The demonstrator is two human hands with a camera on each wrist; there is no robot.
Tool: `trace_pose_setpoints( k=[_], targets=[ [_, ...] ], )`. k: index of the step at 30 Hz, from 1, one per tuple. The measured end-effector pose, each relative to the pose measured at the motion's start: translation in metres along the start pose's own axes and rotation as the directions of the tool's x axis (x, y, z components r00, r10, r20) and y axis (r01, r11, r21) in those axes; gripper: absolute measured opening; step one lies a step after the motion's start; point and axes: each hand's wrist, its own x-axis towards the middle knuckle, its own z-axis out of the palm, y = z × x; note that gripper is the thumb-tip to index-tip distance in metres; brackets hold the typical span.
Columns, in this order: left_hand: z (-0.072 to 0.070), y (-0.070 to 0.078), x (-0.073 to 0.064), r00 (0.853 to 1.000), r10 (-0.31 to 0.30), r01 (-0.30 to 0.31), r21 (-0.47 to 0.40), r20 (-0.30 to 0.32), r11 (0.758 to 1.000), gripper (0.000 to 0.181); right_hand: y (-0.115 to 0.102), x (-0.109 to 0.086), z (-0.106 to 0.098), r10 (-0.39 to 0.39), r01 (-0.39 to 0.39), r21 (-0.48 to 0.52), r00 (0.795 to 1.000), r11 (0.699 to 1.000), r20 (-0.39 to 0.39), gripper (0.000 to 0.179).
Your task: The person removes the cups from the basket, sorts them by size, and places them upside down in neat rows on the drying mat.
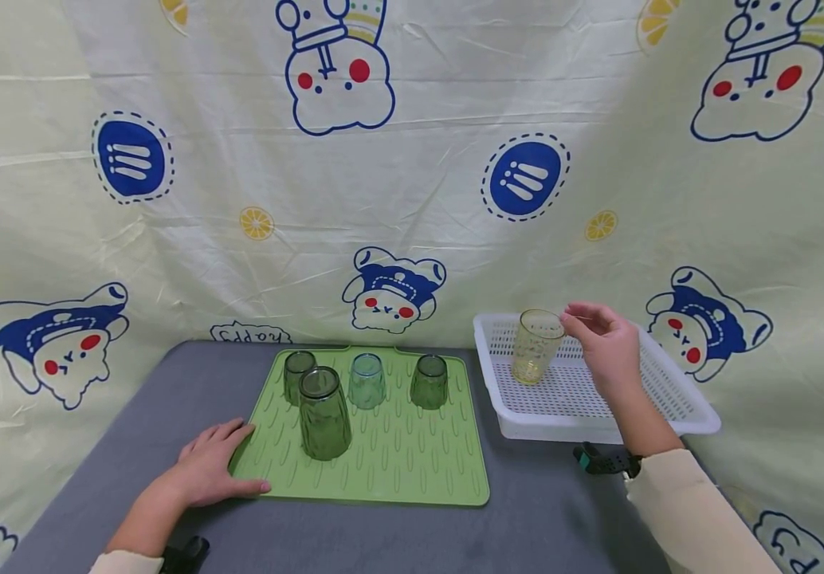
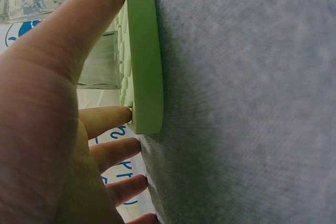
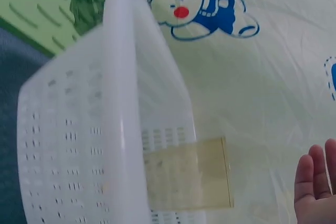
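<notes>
My left hand [image 1: 214, 466] rests at the left edge of the green ribbed mat [image 1: 412, 470], thumb on its front corner and fingers spread. In the left wrist view, the forefinger touches the mat's rim [image 2: 146, 66]. My right hand [image 1: 607, 351] hovers over the white basket, its fingertips beside the rim of a yellowish glass [image 1: 535, 351]. The right wrist view shows a gap between these fingers [image 3: 304, 179] and the glass, which stands in the basket. On the mat stand a tall green glass [image 1: 324, 422], two short green glasses and a bluish glass [image 1: 367, 383].
The white perforated basket [image 1: 548, 426] sits right of the mat on a grey cloth-covered table [image 1: 412, 542]. Behind the table hangs a pale curtain [image 1: 426, 175] printed with cartoon bears. A black wristband [image 1: 606, 461] is on the right wrist.
</notes>
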Motion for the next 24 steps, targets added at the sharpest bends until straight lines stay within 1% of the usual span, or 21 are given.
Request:
trace_pose_setpoints(
  k=[2, 6, 12, 15, 19, 21, 24],
  targets=[
    [0.000, 0.000, 0.000, 1.000, 0.002, -0.002, -0.001, -0.002, 1.000, 0.107, 0.002, 0.005, -0.002, 0.024, -0.023, -0.055, 0.999, 0.998, 0.025, 0.050],
    [0.001, -0.001, 0.000, 1.000, 0.003, -0.003, -0.005, -0.001, 1.000, 0.107, 0.006, 0.017, -0.004, 0.068, -0.057, -0.128, 0.994, 0.990, 0.085, 0.064],
    [0.002, -0.003, 0.000, 1.000, 0.005, -0.005, -0.005, -0.008, 1.000, 0.107, 0.010, 0.032, -0.008, 0.112, -0.072, -0.204, 0.975, 0.976, 0.193, 0.084],
    [0.003, -0.004, 0.000, 1.000, 0.011, -0.012, -0.011, -0.020, 1.000, 0.108, 0.015, 0.040, -0.010, 0.138, -0.071, -0.255, 0.957, 0.964, 0.255, 0.094],
    [0.005, -0.007, 0.001, 0.999, 0.015, -0.015, -0.014, -0.036, 1.000, 0.109, 0.023, 0.049, -0.013, 0.170, -0.059, -0.314, 0.925, 0.948, 0.339, 0.107],
    [0.005, -0.007, 0.002, 0.999, 0.016, -0.016, -0.011, -0.036, 1.000, 0.109, 0.027, 0.053, -0.014, 0.184, -0.056, -0.328, 0.909, 0.943, 0.375, 0.111],
    [0.004, -0.005, 0.001, 1.000, 0.015, -0.015, -0.005, -0.027, 1.000, 0.107, 0.033, 0.058, -0.013, 0.203, -0.059, -0.337, 0.890, 0.939, 0.409, 0.115]
  ],
)
